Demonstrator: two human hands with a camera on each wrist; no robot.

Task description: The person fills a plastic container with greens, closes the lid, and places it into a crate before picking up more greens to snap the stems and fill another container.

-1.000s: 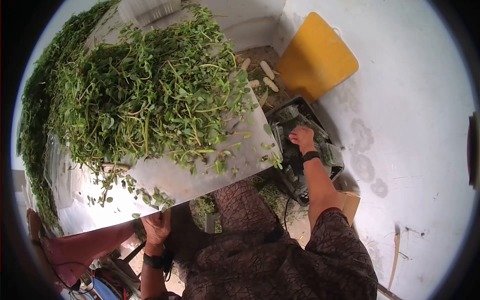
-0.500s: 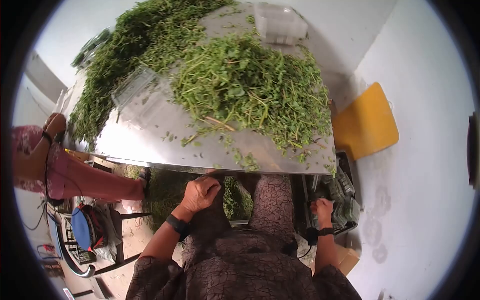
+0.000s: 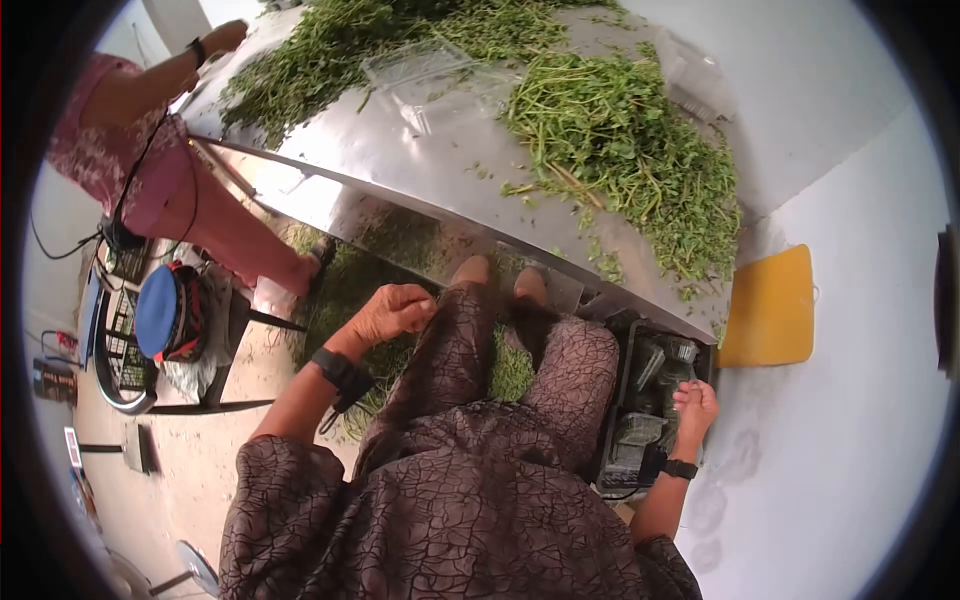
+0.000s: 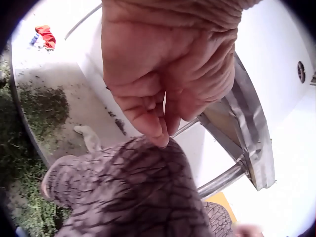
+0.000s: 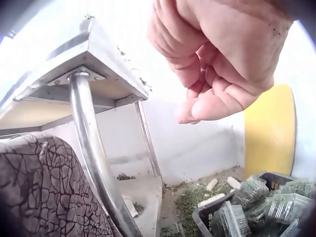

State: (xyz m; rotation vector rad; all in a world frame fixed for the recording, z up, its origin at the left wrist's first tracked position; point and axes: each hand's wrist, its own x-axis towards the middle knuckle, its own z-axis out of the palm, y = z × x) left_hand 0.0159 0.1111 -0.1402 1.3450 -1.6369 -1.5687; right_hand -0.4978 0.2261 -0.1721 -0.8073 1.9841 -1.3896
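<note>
My left hand [image 3: 392, 312] hangs over my left knee, in front of the metal table, with nothing in it. In the left wrist view its fingers [image 4: 148, 123] droop loosely above the patterned trouser leg [image 4: 143, 182]. Off to the right, my right hand [image 3: 697, 402] is held above a black crate [image 5: 200, 217] of clear plastic clamshell boxes [image 5: 284, 207]. Its fingers are loosely curled, thumb against fingertips, and no object shows between them. Leafy green stems [image 3: 625, 140] lie heaped on the metal table [image 3: 420, 165], with an open clear box [image 3: 430, 90] to their left.
A second person [image 3: 150, 150] stands at the table's left end. A chair bears a blue and red round bag [image 3: 165, 310]. The yellow board [image 3: 770, 310] leans against the right wall. Loose greens [image 5: 185, 197] and pale pieces [image 5: 212, 184] lie on the floor near the crate.
The head view has swung left, bringing the other person into sight. My left hand has come away from the table edge to above my knee. My right hand stays near the crate.
</note>
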